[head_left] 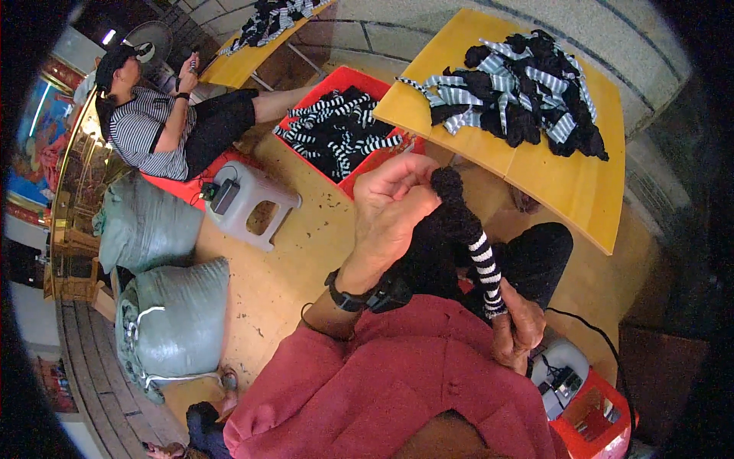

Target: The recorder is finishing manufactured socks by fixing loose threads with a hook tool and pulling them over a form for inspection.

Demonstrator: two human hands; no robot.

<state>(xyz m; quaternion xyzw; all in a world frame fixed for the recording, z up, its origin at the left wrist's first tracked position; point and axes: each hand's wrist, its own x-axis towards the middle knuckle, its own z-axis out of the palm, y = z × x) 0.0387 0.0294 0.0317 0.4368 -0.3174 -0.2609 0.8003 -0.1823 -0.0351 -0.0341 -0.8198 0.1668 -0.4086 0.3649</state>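
Two bare hands in head view, the only view, on one knit piece [485, 264], black at its upper end, b&w-striped lower down; it's held up slantwise in front of the person's body, over the lap, btwn L hand [394, 206] and R hand [520, 327]; R is clenched round the bottom of the striped part; L has its fingers bent in toward the thumb, tips right at the black end; can't tell if they actually pinch the knit; black wristband [368, 295] on L wrist; maroon top [382, 375] below, dark trousers [547, 256] under the piece.

Ahead, to R: yellow table [577, 205] w/ a big heap of black & striped knits [527, 92], stripes greyish there; left of it, partly under its edge in view, red bin [302, 153] full of more b&w-striped knits [336, 130], jumbled.

Upper L: co-worker [157, 126] seated, striped shirt, dark shorts, hands raised w/ a small dark item, can't tell what; 2nd yellow table [229, 73] nearby w/ another heap [267, 23]; fan [153, 40] behind.

Mid L: grey stool [264, 205] w/ a small dark device [224, 196] on it; two greenish stuffed sacks [180, 317] on the floor, one nearer the person, both bulging; lower R: red-and-grey stool [558, 424] w/ another small device [566, 381], black cable [604, 336] curving past.
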